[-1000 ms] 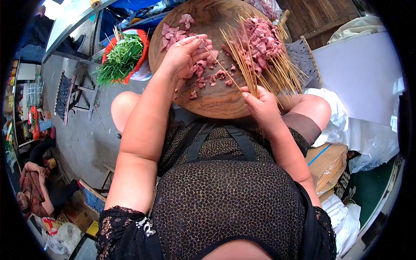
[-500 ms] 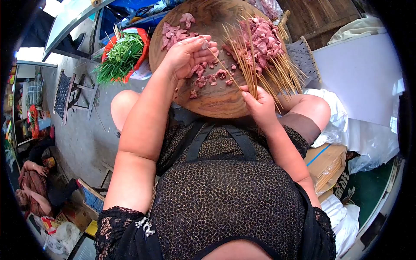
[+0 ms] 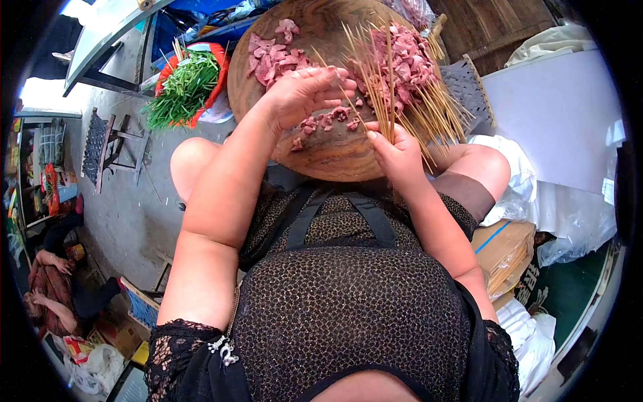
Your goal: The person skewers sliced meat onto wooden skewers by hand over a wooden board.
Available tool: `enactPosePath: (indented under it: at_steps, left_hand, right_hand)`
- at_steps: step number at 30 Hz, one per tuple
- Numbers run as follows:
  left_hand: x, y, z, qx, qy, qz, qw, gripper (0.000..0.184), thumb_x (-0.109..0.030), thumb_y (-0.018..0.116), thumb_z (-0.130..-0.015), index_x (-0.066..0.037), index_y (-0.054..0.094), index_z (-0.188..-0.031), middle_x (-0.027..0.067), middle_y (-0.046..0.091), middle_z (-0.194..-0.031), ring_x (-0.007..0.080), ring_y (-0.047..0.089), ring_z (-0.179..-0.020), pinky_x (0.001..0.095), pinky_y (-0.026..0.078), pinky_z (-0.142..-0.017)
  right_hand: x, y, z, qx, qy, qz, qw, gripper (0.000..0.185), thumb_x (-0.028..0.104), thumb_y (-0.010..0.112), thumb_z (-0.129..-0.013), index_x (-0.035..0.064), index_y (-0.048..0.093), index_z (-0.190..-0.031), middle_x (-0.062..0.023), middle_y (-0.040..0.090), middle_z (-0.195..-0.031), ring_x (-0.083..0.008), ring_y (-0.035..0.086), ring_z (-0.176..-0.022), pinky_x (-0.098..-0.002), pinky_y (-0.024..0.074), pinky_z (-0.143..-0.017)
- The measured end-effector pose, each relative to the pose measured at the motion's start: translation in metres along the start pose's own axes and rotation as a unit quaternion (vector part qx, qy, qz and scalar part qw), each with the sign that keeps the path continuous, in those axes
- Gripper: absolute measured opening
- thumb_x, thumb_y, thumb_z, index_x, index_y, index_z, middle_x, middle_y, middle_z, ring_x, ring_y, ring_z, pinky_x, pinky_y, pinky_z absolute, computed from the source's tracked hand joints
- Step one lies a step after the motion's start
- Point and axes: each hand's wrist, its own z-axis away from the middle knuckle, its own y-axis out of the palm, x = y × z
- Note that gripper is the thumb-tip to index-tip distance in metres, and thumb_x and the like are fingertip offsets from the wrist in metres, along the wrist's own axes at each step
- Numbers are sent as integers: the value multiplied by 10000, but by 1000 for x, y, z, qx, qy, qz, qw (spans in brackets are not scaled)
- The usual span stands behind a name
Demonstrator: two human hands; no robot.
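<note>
Over the round wooden board, my left hand (image 3: 309, 95) pinches a small piece of meat (image 3: 337, 76) between thumb and forefinger, its other fingers spread. A thin bamboo skewer (image 3: 352, 107) runs through that pinch, its tip sticking out beyond the fingers. At the board's near edge, my right hand (image 3: 400, 159) is closed round the lower ends of several bamboo skewers (image 3: 383, 100), including this one. Beside them lies a heap of meat-loaded skewers (image 3: 413, 63). Loose meat slices (image 3: 274, 60) and smaller scraps (image 3: 326, 122) lie on the left part of the board.
The round wooden board (image 3: 328, 161) stands before my knees. Left of it is a red-lined container of cut greens (image 3: 189, 84), with a woven stool (image 3: 100, 147) further off. A pale panel (image 3: 552, 114) and cardboard (image 3: 506, 254) are at right. Another person (image 3: 53, 288) sits far left.
My left hand has moved right and slightly down, nearer my right hand. The skewer's tip now shows past the pinching fingers. My right hand has stayed nearly in place.
</note>
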Motion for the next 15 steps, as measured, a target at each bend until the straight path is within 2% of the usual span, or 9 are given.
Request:
enactPosePath:
  at_steps: [6, 8, 11, 15]
  left_hand:
    - [11, 13, 0, 25, -15, -7, 1000, 367, -212, 503, -898, 1, 456, -1194, 151, 566, -1129, 236, 555, -1050, 345, 449, -906]
    - [14, 16, 2, 68, -8, -11, 998, 420, -183, 508, -893, -6, 387, -1254, 164, 538, -1174, 231, 531, -1095, 329, 436, -923]
    - [16, 13, 5, 72, -37, -41, 996, 433, -175, 504, -895, -13, 365, -1271, 162, 534, -1183, 235, 529, -1099, 318, 435, -924]
    - [14, 13, 3, 100, -22, -23, 994, 410, -162, 490, -902, -6, 369, -1262, 152, 545, -1162, 242, 537, -1086, 326, 445, -909]
  right_hand:
    - [6, 12, -12, 0, -69, -91, 993, 156, 100, 567, -856, 7, 593, -978, -6, 604, -868, -56, 528, -766, -208, 434, -709]
    - [11, 13, -12, -17, -91, -72, 993, 154, 93, 572, -853, 8, 599, -978, -4, 605, -868, -56, 529, -761, -210, 437, -706]
    - [14, 11, -12, -36, -123, -51, 990, 159, 76, 590, -842, 7, 615, -983, 3, 606, -868, -57, 530, -765, -213, 438, -705]
    - [9, 10, -13, -48, -130, -28, 990, 172, 81, 598, -839, 5, 616, -992, 2, 609, -860, -62, 539, -784, -212, 439, -717]
